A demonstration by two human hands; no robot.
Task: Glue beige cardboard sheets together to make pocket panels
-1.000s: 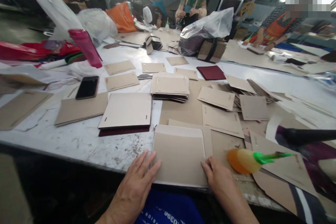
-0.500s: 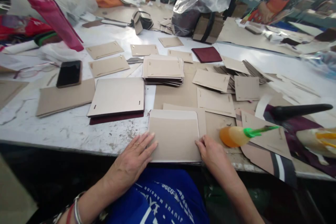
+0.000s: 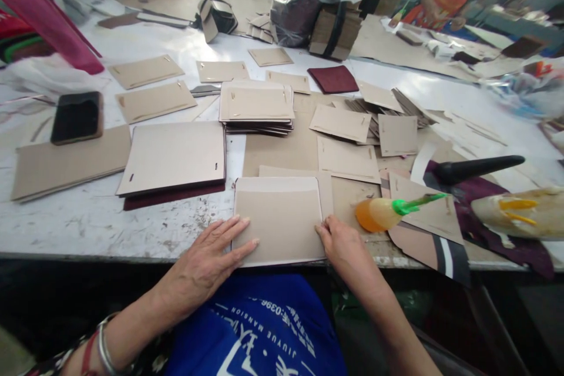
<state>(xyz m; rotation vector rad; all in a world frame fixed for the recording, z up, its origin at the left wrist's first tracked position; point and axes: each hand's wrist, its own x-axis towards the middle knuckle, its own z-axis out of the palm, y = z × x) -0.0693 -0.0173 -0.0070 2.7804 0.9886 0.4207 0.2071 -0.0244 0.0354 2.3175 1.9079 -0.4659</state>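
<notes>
A tan cardboard panel [image 3: 279, 217] with a paler strip along its far edge lies at the near edge of the white table [image 3: 110, 226]. My left hand [image 3: 207, 261] rests flat on its lower left corner, fingers stretched out. My right hand [image 3: 343, 244] presses on the panel's right edge with its fingers bent down. An orange glue bottle with a green nozzle [image 3: 383, 211] lies on its side just right of my right hand.
Stacks of tan card pieces [image 3: 258, 103] and loose ones cover the middle of the table. A larger board over a maroon sheet [image 3: 174, 158], a black phone [image 3: 77, 117] and a pink bottle [image 3: 42, 17] lie to the left. A black-handled tool [image 3: 476, 167] lies right. Other people work at the far side.
The view has tilted down and shifted; both hands stay on the panel, which has slid slightly toward me, its near edge now over the table edge.
</notes>
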